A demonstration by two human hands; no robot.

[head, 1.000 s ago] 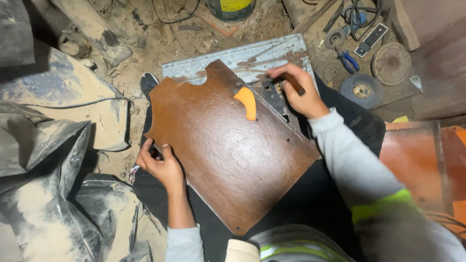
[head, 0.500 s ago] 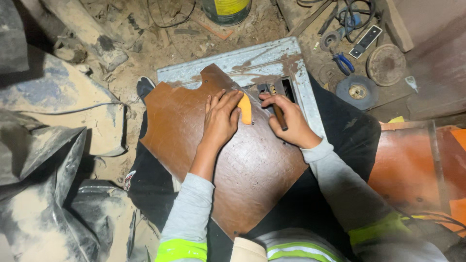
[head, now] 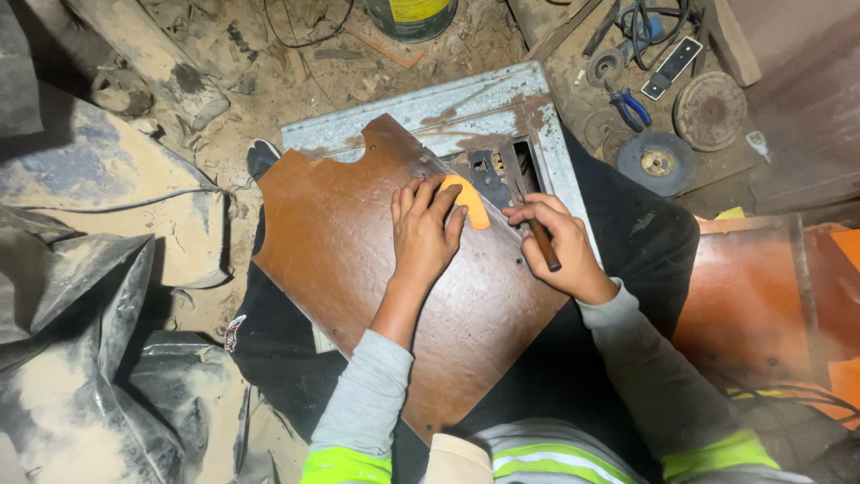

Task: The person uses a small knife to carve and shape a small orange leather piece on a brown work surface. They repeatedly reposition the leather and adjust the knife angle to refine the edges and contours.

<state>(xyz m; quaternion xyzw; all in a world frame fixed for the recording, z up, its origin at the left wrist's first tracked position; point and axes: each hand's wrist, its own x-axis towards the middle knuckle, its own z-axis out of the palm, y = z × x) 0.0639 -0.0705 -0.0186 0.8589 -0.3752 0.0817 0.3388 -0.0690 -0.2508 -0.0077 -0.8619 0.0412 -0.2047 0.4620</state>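
A large brown board (head: 358,260) with a notched top edge lies across my lap and over a pale metal frame (head: 430,108). My left hand (head: 423,231) presses flat on the board, its fingertips on an orange curved piece (head: 469,203). My right hand (head: 560,246) grips a thin tool with a dark wooden handle (head: 543,246); the metal shaft points up along the board's right edge beside the orange piece.
Grinding discs (head: 658,161), blue-handled pliers (head: 632,108) and cables lie on the dirt floor at upper right. A paint can (head: 412,16) stands at the top. Dusty grey sheeting (head: 98,296) fills the left. An orange-brown panel (head: 761,296) sits at right.
My left hand left the board's left edge, crossed over and now rests flat by the orange piece. My right hand moved from the frame's corner down and now grips the tool.
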